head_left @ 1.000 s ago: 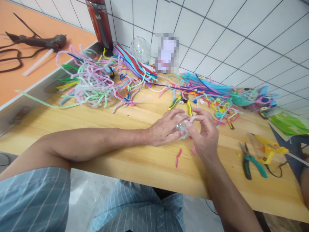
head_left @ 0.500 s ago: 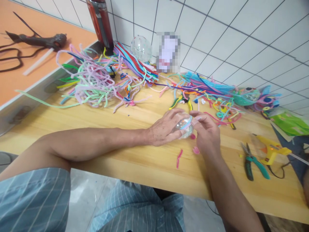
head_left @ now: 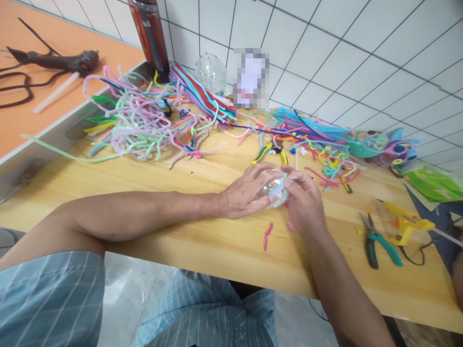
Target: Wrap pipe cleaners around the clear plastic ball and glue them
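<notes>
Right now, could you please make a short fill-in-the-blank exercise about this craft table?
1. The left hand and right hand together hold a clear ____.
2. The glue gun beside the teal pliers is ____.
3. The black glue gun lies on the ____ surface.
Missing words: ball, yellow, orange.

Craft workshop, wooden bench (head_left: 224, 246), pipe cleaner heaps (head_left: 144, 120), glue gun (head_left: 407, 222), pliers (head_left: 378, 243)

The right hand (head_left: 303, 205) has slid in against the small clear plastic ball (head_left: 275, 190). Its fingertips now press the pale pink-and-blue fuzzy pipe cleaner (head_left: 279, 186) flat across the ball's top, where a second ago it arched loosely above.
</notes>
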A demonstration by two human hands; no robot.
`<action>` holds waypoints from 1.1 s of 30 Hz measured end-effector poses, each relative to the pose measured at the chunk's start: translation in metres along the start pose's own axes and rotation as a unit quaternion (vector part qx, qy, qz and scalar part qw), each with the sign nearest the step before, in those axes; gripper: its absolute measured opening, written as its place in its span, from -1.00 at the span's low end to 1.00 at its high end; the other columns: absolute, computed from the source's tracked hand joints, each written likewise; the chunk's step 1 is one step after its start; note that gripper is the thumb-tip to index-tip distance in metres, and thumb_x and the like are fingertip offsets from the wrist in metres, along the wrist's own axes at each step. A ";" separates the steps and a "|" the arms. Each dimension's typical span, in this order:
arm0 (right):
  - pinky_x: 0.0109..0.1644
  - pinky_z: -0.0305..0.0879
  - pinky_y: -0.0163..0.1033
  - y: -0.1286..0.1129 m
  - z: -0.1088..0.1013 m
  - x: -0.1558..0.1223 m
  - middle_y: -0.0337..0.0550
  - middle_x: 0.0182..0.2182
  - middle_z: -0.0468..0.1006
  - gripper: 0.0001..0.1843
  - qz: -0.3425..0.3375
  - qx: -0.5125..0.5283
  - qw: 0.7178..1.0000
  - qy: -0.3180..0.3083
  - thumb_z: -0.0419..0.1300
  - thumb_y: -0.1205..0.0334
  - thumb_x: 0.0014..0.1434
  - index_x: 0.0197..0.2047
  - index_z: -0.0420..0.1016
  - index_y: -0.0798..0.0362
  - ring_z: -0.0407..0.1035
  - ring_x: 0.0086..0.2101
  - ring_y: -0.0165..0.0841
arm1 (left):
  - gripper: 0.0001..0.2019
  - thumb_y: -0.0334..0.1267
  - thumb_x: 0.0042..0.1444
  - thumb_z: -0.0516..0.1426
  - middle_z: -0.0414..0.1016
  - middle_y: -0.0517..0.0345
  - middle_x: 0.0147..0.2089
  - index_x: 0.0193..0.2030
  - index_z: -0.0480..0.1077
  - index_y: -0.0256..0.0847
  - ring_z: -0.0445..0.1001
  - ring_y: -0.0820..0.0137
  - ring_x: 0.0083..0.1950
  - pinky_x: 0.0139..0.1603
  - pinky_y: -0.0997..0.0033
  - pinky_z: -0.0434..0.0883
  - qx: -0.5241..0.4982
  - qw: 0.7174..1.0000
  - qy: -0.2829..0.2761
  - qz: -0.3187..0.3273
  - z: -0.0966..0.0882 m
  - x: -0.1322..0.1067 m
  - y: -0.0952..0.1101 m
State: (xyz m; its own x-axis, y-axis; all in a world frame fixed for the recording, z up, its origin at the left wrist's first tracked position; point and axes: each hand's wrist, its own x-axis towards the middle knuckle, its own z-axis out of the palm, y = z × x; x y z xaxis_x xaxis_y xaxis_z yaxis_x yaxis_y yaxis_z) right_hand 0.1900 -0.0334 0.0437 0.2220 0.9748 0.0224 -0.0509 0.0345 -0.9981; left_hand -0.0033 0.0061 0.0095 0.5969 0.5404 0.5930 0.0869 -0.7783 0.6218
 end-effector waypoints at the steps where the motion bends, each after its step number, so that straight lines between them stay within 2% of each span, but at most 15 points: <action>1: 0.01 0.53 -0.04 0.000 0.000 0.000 -0.16 0.16 0.65 -0.74 0.008 0.006 1.000 -0.005 0.50 0.10 0.01 -0.32 0.52 -0.08 0.59 -0.04 -0.20 | -0.48 -0.04 0.46 0.06 0.27 -0.24 0.45 0.48 0.14 -0.08 0.19 0.02 0.58 0.57 -0.29 0.29 -0.001 1.000 0.000 0.000 0.001 0.000 -0.001; 3: -0.03 0.54 -0.05 0.000 0.001 -0.001 -0.15 0.16 0.65 -0.73 0.016 0.013 1.000 -0.015 0.50 0.09 0.03 -0.31 0.51 -0.08 0.59 -0.05 -0.20 | -0.39 0.06 0.41 0.15 0.26 -0.26 0.46 0.48 0.13 -0.08 0.18 -0.03 0.58 0.57 -0.32 0.29 -0.009 1.000 0.002 -0.001 0.003 0.000 -0.002; 7: -0.04 0.54 -0.08 0.001 0.006 -0.004 -0.16 0.13 0.66 -0.71 0.002 0.023 1.000 0.010 0.51 0.08 0.03 -0.29 0.50 -0.08 0.59 -0.06 -0.22 | 0.00 0.32 0.08 0.37 0.19 -0.35 0.50 0.51 0.10 -0.08 0.19 -0.17 0.59 0.54 -0.41 0.28 -0.011 1.000 0.020 -0.011 0.010 -0.001 -0.006; 11: 0.03 0.50 -0.09 0.003 0.013 -0.008 -0.18 0.09 0.66 -0.76 -0.038 0.006 0.999 0.031 0.46 0.10 0.09 -0.26 0.49 -0.09 0.56 -0.02 -0.25 | 0.13 0.39 0.01 0.39 0.13 -0.45 0.55 0.55 0.03 -0.13 0.17 -0.25 0.61 0.55 -0.45 0.26 0.028 0.998 0.031 -0.037 0.016 -0.003 -0.007; 15: 0.04 0.48 -0.08 0.004 0.016 -0.011 -0.18 0.13 0.63 -0.82 -0.065 -0.018 0.997 0.032 0.40 0.16 0.14 -0.25 0.46 -0.09 0.54 -0.01 -0.25 | 0.05 0.28 0.12 0.37 0.18 -0.46 0.53 0.55 0.02 -0.21 0.25 -0.24 0.57 0.51 -0.40 0.35 0.074 0.995 0.022 -0.061 0.015 -0.003 -0.004; 18: 0.04 0.47 -0.07 0.002 0.013 -0.011 -0.17 0.11 0.62 -0.80 -0.061 -0.022 0.997 0.033 0.42 0.17 0.11 -0.27 0.48 -0.09 0.54 0.00 -0.22 | -0.08 0.15 0.21 0.33 0.23 -0.41 0.50 0.52 0.03 -0.22 0.29 -0.17 0.55 0.51 -0.33 0.38 0.084 0.995 0.028 -0.050 0.014 -0.001 -0.001; 22: 0.03 0.47 -0.05 -0.001 0.008 -0.010 -0.14 0.08 0.64 -0.80 -0.073 -0.051 0.996 0.026 0.45 0.15 0.09 -0.30 0.50 -0.08 0.54 0.00 -0.19 | -0.14 0.10 0.22 0.31 0.24 -0.36 0.49 0.50 0.06 -0.20 0.30 -0.12 0.55 0.52 -0.29 0.39 0.081 0.995 0.024 -0.043 0.011 0.000 0.001; 29: 0.22 0.45 0.10 -0.009 0.006 -0.013 -0.06 0.12 0.63 -0.83 -0.135 -0.110 0.984 0.033 0.45 0.12 0.14 -0.31 0.56 -0.07 0.49 0.18 -0.09 | -0.19 0.02 0.21 0.34 0.27 -0.31 0.48 0.48 0.12 -0.19 0.36 -0.11 0.49 0.48 -0.28 0.44 0.078 0.996 0.012 -0.052 0.008 0.002 0.002; 33: 0.38 0.34 0.23 -0.014 0.004 -0.018 -0.06 0.16 0.61 -0.86 -0.174 -0.168 0.970 0.022 0.42 0.10 0.22 -0.26 0.58 -0.08 0.46 0.23 -0.08 | -0.18 0.03 0.21 0.34 0.26 -0.31 0.48 0.48 0.12 -0.17 0.36 -0.11 0.49 0.48 -0.29 0.43 0.087 0.995 0.006 -0.052 0.007 0.002 0.002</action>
State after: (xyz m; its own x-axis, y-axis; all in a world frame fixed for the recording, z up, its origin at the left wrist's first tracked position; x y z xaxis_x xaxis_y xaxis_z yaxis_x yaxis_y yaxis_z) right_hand 0.1827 -0.0504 0.0575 0.2108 0.9062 0.3666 0.3540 0.2788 -0.8927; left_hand 0.0041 0.0032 0.0088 0.5682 0.6242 0.5362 0.2861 -0.7608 0.5825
